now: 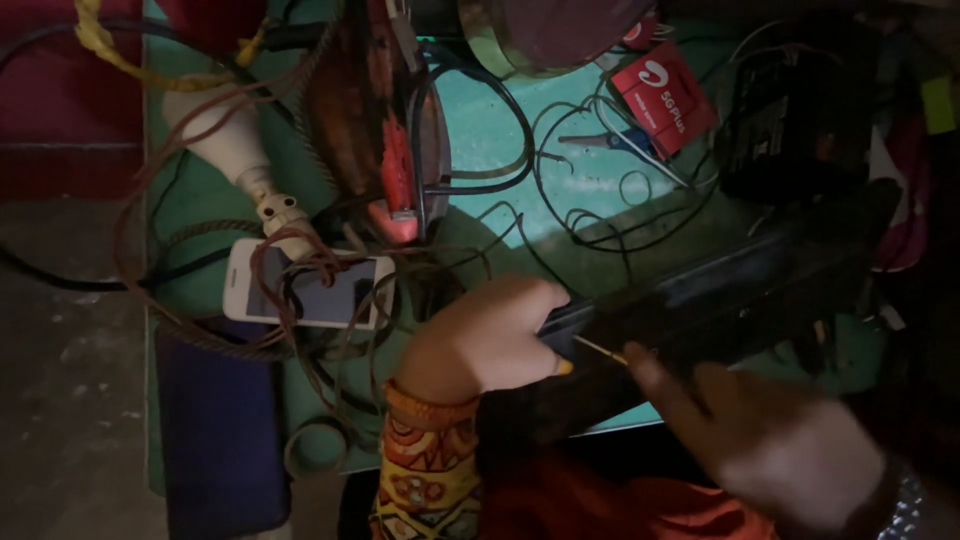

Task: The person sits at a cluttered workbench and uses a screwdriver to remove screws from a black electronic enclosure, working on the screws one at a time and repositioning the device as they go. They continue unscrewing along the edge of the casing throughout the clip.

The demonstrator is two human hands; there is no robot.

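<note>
As the head view shows it, a long black panel (720,290), flat and hard-edged like a slim device casing, lies tilted across the near edge of the green table (480,130). The left hand (485,340) is closed over its left end, fingers wrapped on the top edge. The right hand (770,440) is at its lower edge, fingers drawn together and pinching a thin yellowish probe (600,350) whose tip touches the casing. Judgement: the panel looks rigid, smooth plastic, moderately light but awkwardly long, likely to pivot if held at one end only; best held at an end edge with the body resting on the table. The probe looks stiff, slender, easy to slip. Around them: a white phone (310,295) tangled in brown cord (180,150), glossy black wires (560,200), a white plug (235,150), a red card packet (665,95), a red-handled tool (397,180). Lighting is dim; finer textures cannot be told.
</note>
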